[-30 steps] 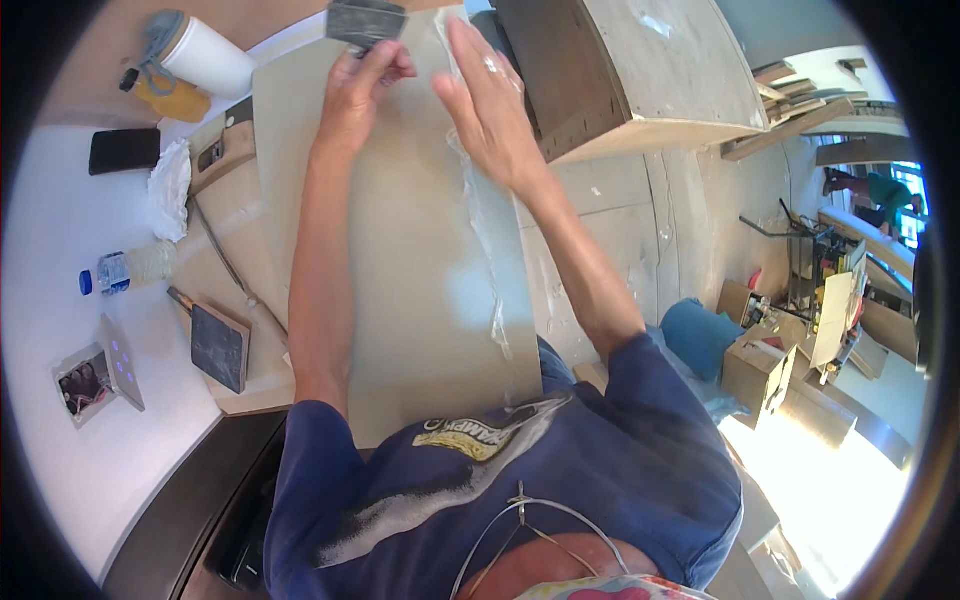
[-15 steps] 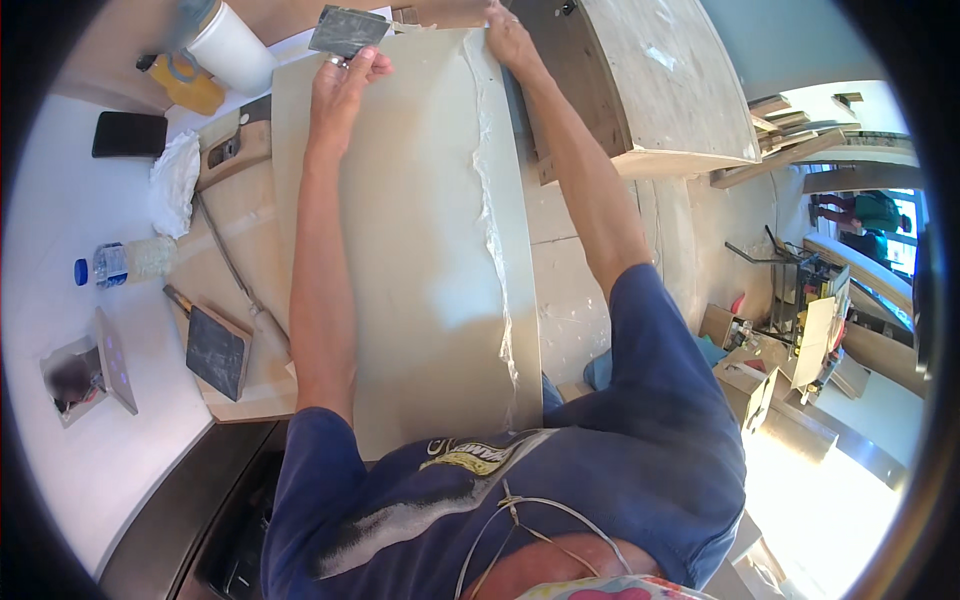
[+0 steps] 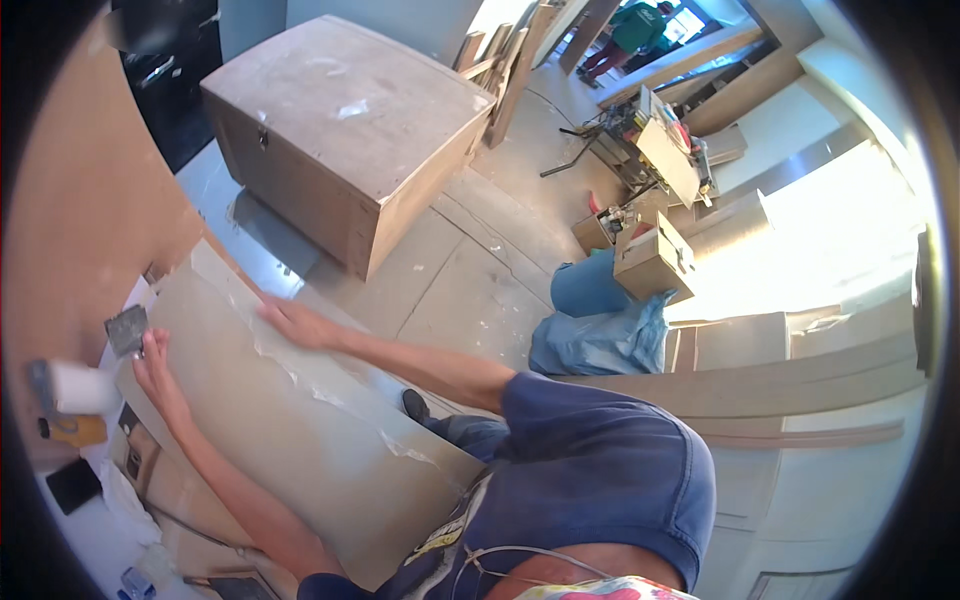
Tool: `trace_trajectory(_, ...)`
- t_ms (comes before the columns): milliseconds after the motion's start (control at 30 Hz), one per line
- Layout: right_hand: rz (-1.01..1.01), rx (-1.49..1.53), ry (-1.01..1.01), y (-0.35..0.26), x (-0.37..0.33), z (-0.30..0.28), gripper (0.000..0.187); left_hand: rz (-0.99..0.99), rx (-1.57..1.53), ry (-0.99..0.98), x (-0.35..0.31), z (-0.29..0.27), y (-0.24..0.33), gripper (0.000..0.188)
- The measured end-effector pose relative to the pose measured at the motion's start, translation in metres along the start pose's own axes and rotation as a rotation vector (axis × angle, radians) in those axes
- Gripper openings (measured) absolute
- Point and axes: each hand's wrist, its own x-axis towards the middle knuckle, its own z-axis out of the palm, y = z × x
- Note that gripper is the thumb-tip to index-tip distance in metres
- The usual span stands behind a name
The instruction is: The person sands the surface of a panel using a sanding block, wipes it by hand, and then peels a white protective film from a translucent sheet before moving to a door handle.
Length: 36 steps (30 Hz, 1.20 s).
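Note:
A large beige panel (image 3: 290, 440) lies before me, with a rough whitish strip (image 3: 300, 385) running along it near its right edge. My left hand (image 3: 158, 370) is at the panel's far left, its fingers closed on a dark grey flat rectangular pad (image 3: 126, 330) held up at the panel's edge. My right hand (image 3: 295, 325) rests along the right edge by the whitish strip, fingers stretched out with nothing seen in them. Its fingertips are slightly blurred.
At left are a white cylinder (image 3: 85, 388), a yellow container (image 3: 80, 432), a black flat object (image 3: 75, 486) and a crumpled white cloth (image 3: 125, 500). A wooden chest (image 3: 340, 110) stands beyond the panel. Blue bags (image 3: 600, 335), a cardboard box (image 3: 655, 258) and a distant person (image 3: 635, 30) are rightward.
The view has swung to the right, showing more of the chest and floor. My right hand has come back from the far corner along the right edge; my left still holds the pad.

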Motion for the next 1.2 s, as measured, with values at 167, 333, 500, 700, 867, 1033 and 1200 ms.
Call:
trace_trajectory(167,0.145,-0.002,0.000,-0.048,-0.210,-0.002,0.058,0.018,0.050,0.004,-0.004,-0.005,0.015,0.054)
trace_trajectory(333,0.345,-0.039,-0.046,-0.066,-0.350,-0.008,0.057,0.049,0.123,0.003,0.001,-0.003,0.012,0.060)
trace_trajectory(500,0.364,-0.258,0.165,-0.043,-0.443,0.001,0.051,0.107,0.120,-0.017,0.000,0.009,0.009,0.061)
trace_trajectory(700,0.669,-0.236,0.654,0.040,-0.571,-0.007,0.045,0.236,0.070,0.000,-0.002,0.005,-0.007,0.057)
trace_trajectory(867,0.454,-0.588,0.879,0.197,-0.753,0.051,0.073,0.188,0.114,-0.049,0.027,0.002,-0.006,0.049)
trace_trajectory(1033,1.193,0.474,0.753,0.198,-0.758,0.116,0.063,0.093,0.105,-0.166,0.003,0.025,0.004,0.046)
trace_trajectory(1200,0.995,0.850,0.726,0.255,-0.721,0.040,0.077,0.194,0.083,-0.411,-0.035,0.144,0.033,0.043)
